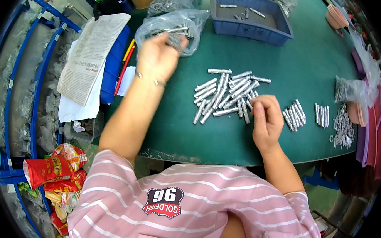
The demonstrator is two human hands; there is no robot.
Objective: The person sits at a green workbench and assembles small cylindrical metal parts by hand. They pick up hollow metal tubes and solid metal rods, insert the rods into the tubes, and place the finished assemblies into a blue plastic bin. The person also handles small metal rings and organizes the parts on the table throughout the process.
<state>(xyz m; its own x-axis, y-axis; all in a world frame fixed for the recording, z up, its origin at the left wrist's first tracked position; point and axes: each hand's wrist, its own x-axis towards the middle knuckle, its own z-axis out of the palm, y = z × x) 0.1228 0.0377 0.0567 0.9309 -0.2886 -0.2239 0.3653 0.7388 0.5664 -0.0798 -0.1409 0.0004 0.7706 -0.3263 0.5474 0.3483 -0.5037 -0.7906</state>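
Note:
At the mouth of a clear plastic bag (pixel 197 20) holding metal pieces, my left hand (pixel 159 55) is closed around a blurred grey clump (pixel 175 41) whose kind I cannot make out. My right hand (pixel 267 121) rests at the right edge of a loose pile of silvery metal sleeve-like tubes (pixel 219 93). Its thumb and fingers are pinched together, and whatever they hold, if anything, is hidden. To the right of that hand lie a small row of tubes (pixel 294 115) and a second, smaller row (pixel 322 115).
A blue plastic bin (pixel 250 30) with a few metal pieces stands at the back of the green table (pixel 192 140). Small washers and rings (pixel 344 129) lie at the right, by a bag of parts (pixel 348 89). A newspaper (pixel 90 55) and two pencils (pixel 126 66) are at the left.

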